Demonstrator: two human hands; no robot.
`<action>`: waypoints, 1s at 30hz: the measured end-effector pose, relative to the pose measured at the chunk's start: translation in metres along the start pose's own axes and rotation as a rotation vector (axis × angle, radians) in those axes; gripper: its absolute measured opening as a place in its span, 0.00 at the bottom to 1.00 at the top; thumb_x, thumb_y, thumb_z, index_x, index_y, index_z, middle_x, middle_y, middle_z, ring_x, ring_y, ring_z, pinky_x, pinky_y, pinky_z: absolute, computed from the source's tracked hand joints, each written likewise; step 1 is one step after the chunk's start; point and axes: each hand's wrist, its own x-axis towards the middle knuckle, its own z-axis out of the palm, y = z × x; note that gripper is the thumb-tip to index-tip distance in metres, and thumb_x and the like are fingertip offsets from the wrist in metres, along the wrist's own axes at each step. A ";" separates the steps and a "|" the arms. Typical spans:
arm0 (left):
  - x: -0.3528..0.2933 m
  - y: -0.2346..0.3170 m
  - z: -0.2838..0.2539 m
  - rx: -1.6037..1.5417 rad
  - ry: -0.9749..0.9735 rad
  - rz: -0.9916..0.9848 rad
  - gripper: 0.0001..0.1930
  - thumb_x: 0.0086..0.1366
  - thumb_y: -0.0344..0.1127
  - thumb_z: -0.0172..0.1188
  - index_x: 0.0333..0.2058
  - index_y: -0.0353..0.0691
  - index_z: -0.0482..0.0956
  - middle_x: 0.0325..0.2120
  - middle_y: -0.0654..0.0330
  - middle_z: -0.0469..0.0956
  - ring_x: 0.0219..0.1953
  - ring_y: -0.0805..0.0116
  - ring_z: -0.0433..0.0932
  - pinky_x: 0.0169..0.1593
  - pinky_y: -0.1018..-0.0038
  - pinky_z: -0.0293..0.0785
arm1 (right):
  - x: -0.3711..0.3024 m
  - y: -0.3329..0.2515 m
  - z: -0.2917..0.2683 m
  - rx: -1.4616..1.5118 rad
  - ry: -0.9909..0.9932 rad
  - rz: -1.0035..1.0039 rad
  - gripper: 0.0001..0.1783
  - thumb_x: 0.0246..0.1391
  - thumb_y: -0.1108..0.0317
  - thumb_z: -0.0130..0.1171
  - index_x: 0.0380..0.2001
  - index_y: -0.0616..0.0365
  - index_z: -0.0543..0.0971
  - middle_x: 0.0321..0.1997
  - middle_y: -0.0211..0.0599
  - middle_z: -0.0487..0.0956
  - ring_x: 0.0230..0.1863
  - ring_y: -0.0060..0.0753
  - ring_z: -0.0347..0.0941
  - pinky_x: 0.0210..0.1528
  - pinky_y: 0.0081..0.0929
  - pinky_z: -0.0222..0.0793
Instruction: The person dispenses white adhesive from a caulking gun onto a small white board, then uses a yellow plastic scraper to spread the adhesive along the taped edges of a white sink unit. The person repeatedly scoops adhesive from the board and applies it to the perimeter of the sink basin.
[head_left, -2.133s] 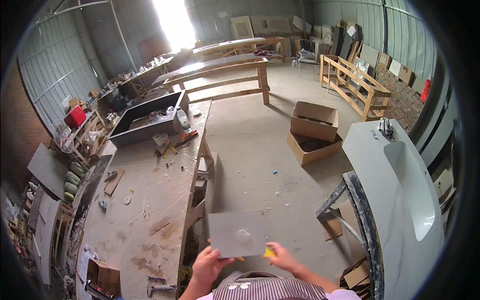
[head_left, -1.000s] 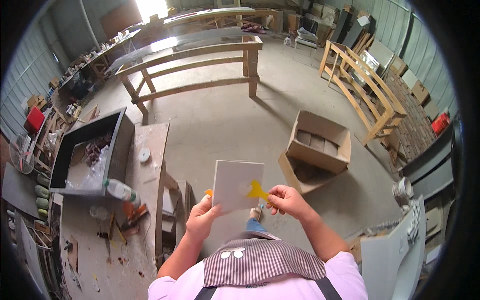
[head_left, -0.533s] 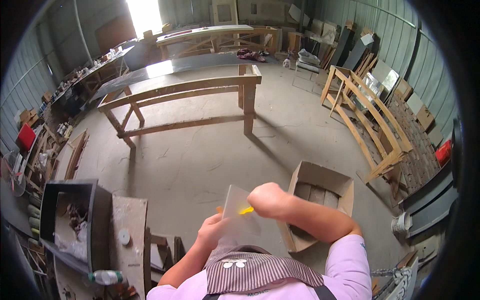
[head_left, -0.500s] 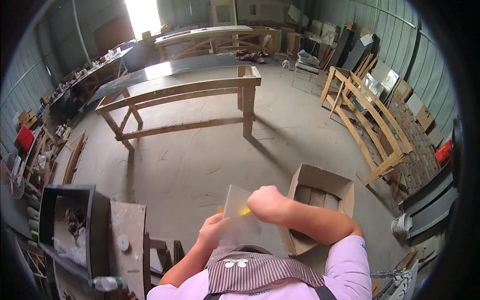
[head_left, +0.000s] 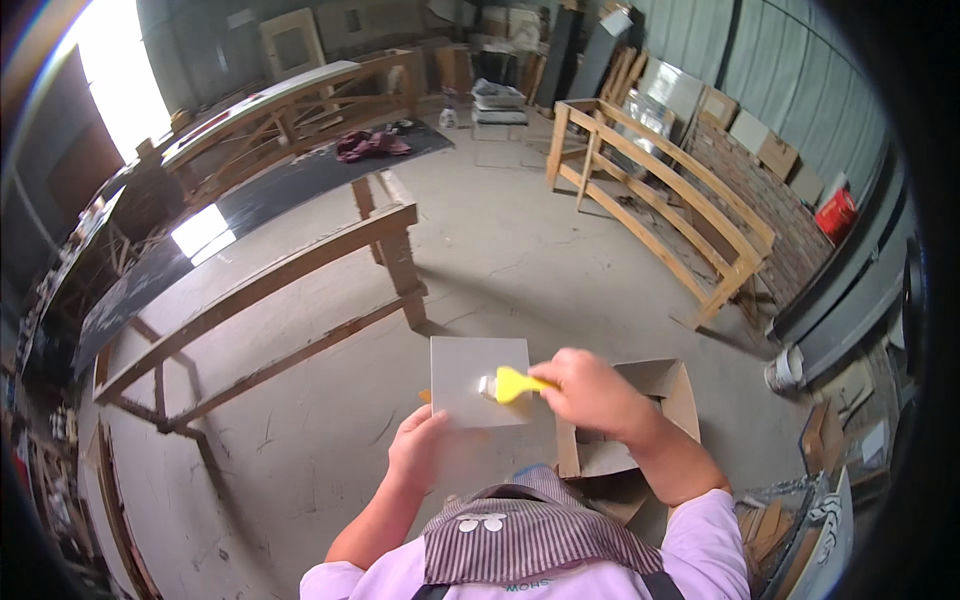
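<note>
My left hand point(head_left: 415, 445) is closed on the lower left corner of a pale grey square board point(head_left: 460, 365), which is up in front of my chest, over the floor. My right hand point(head_left: 590, 390) grips the handle of a yellow scraper point(head_left: 515, 385), its blade at a dab of white paste point(head_left: 487, 386) on the board's face. A bit of orange point(head_left: 425, 396) pokes out past the left edge; I can't tell what it is. The board looks stiff and light enough for one hand, smooth, probably slick where pasted, and its corners might chip, so I'd hold it by the edge and underside. The scraper seems light, its thin blade likely springy; the handle is the place to grip. To my right sits an open cardboard box point(head_left: 682, 400), partly behind my arm, with another box point(head_left: 615, 492) beneath it; I can't make out contents in either. The white bucket point(head_left: 786, 370) farther right hides its contents too.
</note>
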 end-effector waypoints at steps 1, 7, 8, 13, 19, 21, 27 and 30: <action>0.022 0.008 0.005 0.001 -0.031 -0.004 0.17 0.69 0.33 0.53 0.50 0.26 0.73 0.47 0.46 0.79 0.51 0.53 0.79 0.57 0.55 0.76 | 0.015 0.002 -0.013 0.103 0.063 0.022 0.17 0.52 0.69 0.62 0.46 0.58 0.82 0.36 0.46 0.79 0.36 0.48 0.76 0.42 0.39 0.72; 0.164 0.023 0.038 0.035 -0.142 -0.014 0.17 0.69 0.33 0.53 0.51 0.25 0.73 0.47 0.46 0.79 0.51 0.53 0.79 0.56 0.55 0.76 | 0.090 0.111 -0.042 0.003 0.079 0.055 0.18 0.51 0.71 0.64 0.48 0.54 0.83 0.34 0.43 0.78 0.34 0.43 0.76 0.38 0.31 0.72; 0.187 0.023 0.038 0.043 -0.137 -0.012 0.18 0.69 0.33 0.53 0.51 0.25 0.72 0.47 0.45 0.78 0.51 0.53 0.79 0.57 0.55 0.76 | 0.108 0.117 -0.058 0.078 0.115 0.050 0.18 0.51 0.71 0.63 0.48 0.54 0.83 0.35 0.43 0.79 0.34 0.44 0.76 0.39 0.33 0.72; 0.305 0.031 0.075 0.083 -0.106 -0.043 0.19 0.70 0.33 0.52 0.53 0.23 0.71 0.48 0.44 0.78 0.51 0.52 0.79 0.57 0.55 0.76 | 0.177 0.219 -0.095 0.027 0.012 0.120 0.17 0.52 0.69 0.62 0.48 0.53 0.83 0.35 0.43 0.79 0.36 0.46 0.76 0.41 0.36 0.73; 0.418 0.047 0.109 0.085 -0.076 -0.058 0.19 0.70 0.34 0.50 0.53 0.23 0.71 0.49 0.43 0.78 0.51 0.49 0.79 0.57 0.52 0.76 | 0.264 0.299 -0.151 0.111 0.048 0.045 0.18 0.51 0.69 0.62 0.48 0.52 0.83 0.35 0.42 0.79 0.36 0.45 0.76 0.40 0.36 0.72; 0.458 0.051 0.114 0.087 -0.072 -0.064 0.19 0.70 0.34 0.50 0.53 0.24 0.71 0.48 0.42 0.78 0.51 0.48 0.79 0.56 0.52 0.76 | 0.287 0.336 -0.163 0.003 -0.021 0.082 0.18 0.51 0.69 0.62 0.48 0.52 0.83 0.35 0.42 0.79 0.36 0.45 0.76 0.40 0.36 0.72; 0.585 0.065 0.115 0.016 -0.084 -0.051 0.18 0.69 0.32 0.53 0.52 0.24 0.72 0.47 0.44 0.78 0.49 0.49 0.80 0.55 0.54 0.77 | 0.379 0.409 -0.185 0.022 -0.035 0.077 0.18 0.52 0.68 0.62 0.48 0.50 0.83 0.36 0.41 0.79 0.37 0.45 0.77 0.41 0.37 0.73; 0.656 0.079 0.114 0.053 -0.024 -0.097 0.18 0.69 0.32 0.53 0.52 0.24 0.72 0.48 0.45 0.78 0.50 0.50 0.79 0.56 0.54 0.76 | 0.433 0.449 -0.214 -0.064 -0.066 0.090 0.17 0.53 0.65 0.61 0.47 0.48 0.83 0.36 0.41 0.79 0.36 0.46 0.77 0.40 0.39 0.74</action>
